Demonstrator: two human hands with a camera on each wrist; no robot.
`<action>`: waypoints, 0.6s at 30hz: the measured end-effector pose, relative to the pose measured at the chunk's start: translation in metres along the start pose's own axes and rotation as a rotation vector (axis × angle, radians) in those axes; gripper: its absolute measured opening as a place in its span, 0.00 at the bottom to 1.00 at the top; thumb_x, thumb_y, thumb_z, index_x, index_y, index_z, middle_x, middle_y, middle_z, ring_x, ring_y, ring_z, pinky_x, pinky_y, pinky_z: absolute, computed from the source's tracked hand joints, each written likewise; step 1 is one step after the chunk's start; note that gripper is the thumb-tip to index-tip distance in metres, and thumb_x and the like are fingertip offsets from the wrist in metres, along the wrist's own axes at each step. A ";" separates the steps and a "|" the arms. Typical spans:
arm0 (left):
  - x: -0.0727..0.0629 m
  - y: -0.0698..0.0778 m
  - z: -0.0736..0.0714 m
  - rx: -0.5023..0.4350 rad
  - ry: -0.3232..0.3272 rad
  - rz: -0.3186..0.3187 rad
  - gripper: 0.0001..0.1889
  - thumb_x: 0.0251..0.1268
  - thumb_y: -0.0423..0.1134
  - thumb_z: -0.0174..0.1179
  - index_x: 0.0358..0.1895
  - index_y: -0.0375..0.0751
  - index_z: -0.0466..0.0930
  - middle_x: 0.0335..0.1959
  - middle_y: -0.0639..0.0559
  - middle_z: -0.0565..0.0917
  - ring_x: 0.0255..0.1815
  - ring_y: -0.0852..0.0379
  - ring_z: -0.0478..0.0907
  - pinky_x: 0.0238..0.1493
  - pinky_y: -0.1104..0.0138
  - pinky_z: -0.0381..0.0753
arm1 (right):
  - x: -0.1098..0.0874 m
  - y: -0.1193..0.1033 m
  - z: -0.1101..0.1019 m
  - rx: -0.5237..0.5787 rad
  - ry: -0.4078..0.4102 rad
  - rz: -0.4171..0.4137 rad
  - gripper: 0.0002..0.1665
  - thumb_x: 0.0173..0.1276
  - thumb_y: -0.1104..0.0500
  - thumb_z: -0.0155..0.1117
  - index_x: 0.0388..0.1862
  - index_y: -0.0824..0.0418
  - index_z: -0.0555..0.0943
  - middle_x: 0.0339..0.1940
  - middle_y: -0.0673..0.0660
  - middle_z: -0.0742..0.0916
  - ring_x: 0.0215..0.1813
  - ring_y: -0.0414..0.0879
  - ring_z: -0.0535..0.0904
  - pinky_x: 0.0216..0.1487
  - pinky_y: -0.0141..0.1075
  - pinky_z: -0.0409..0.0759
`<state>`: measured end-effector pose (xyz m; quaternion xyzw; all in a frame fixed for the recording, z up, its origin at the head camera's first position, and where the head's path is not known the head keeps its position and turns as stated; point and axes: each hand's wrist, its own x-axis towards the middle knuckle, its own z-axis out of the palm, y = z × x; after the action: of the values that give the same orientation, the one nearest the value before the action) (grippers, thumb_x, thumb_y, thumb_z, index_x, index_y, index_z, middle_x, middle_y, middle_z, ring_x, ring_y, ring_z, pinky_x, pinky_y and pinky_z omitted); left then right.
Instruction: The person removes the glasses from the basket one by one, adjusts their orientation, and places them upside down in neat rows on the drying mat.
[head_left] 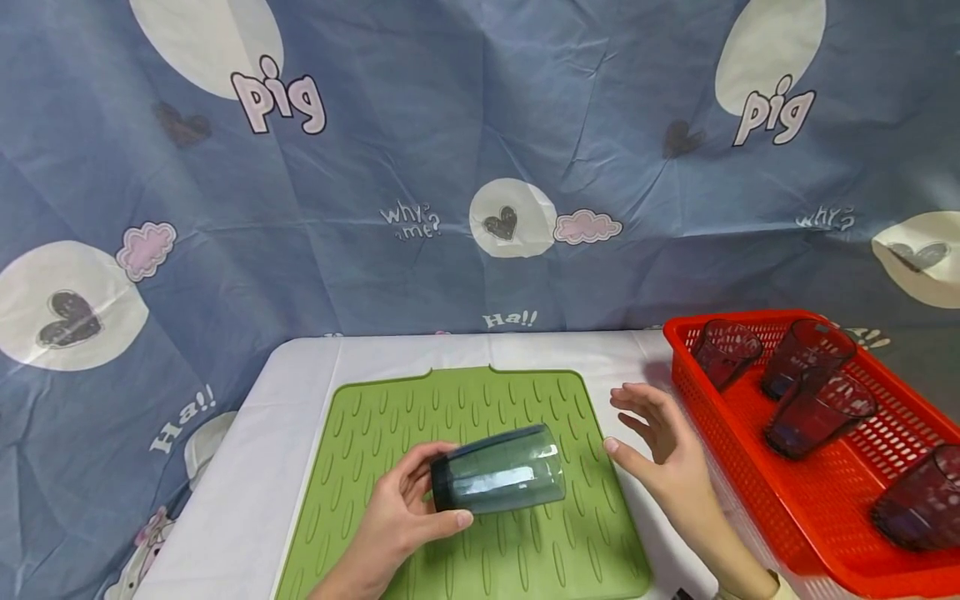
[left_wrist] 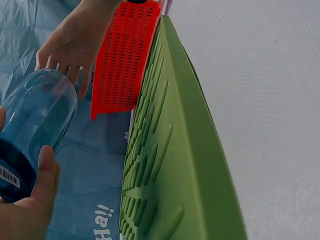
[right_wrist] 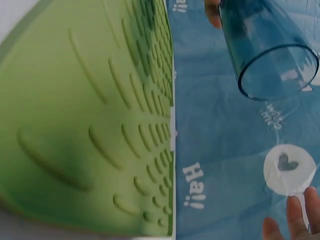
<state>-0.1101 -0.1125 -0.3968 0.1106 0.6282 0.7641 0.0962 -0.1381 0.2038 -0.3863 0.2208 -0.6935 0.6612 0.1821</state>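
Note:
My left hand [head_left: 405, 517] grips a blue-tinted clear drinking glass [head_left: 502, 471] by its base end. The glass lies sideways in the air over a green drying mat [head_left: 360, 433], its open rim toward the right. A barcode label [left_wrist: 9, 176] shows on the base in the left wrist view. My right hand [head_left: 667, 458] is apart from the glass, to the right of it, with fingers spread in a loose curve and nothing held. In the right wrist view only some fingertips [right_wrist: 295, 217] of that hand show, well away from the rim.
A red perforated plastic basket [head_left: 750, 492] stands at the right, holding several glasses, among them one [head_left: 821, 412] near its middle. White cloth [head_left: 217, 500] covers the table under the mat. A blue printed curtain [head_left: 420, 133] hangs behind the table.

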 end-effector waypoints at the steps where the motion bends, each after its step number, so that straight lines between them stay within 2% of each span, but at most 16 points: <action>1: 0.000 0.000 0.000 -0.003 0.001 0.000 0.38 0.44 0.22 0.73 0.64 0.32 0.68 0.60 0.35 0.74 0.58 0.45 0.75 0.57 0.59 0.79 | 0.001 0.001 -0.001 -0.007 0.006 0.002 0.38 0.54 0.83 0.65 0.65 0.74 0.66 0.59 0.68 0.76 0.62 0.59 0.72 0.64 0.39 0.72; 13: 0.001 0.002 -0.002 -0.003 0.038 0.011 0.38 0.43 0.22 0.73 0.63 0.34 0.69 0.61 0.36 0.72 0.59 0.43 0.73 0.57 0.59 0.79 | 0.005 0.006 -0.011 -0.128 0.057 0.064 0.39 0.54 0.80 0.69 0.66 0.71 0.67 0.59 0.62 0.78 0.63 0.53 0.72 0.64 0.37 0.71; 18: 0.001 0.003 -0.003 -0.004 0.051 0.006 0.38 0.43 0.22 0.73 0.63 0.34 0.69 0.61 0.36 0.72 0.59 0.43 0.73 0.57 0.59 0.79 | 0.004 0.011 -0.013 -0.107 0.079 0.051 0.38 0.54 0.81 0.68 0.65 0.72 0.67 0.58 0.62 0.78 0.62 0.54 0.73 0.63 0.38 0.72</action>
<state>-0.1125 -0.1160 -0.3940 0.0928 0.6285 0.7683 0.0784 -0.1475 0.2171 -0.3923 0.1666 -0.7255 0.6359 0.2038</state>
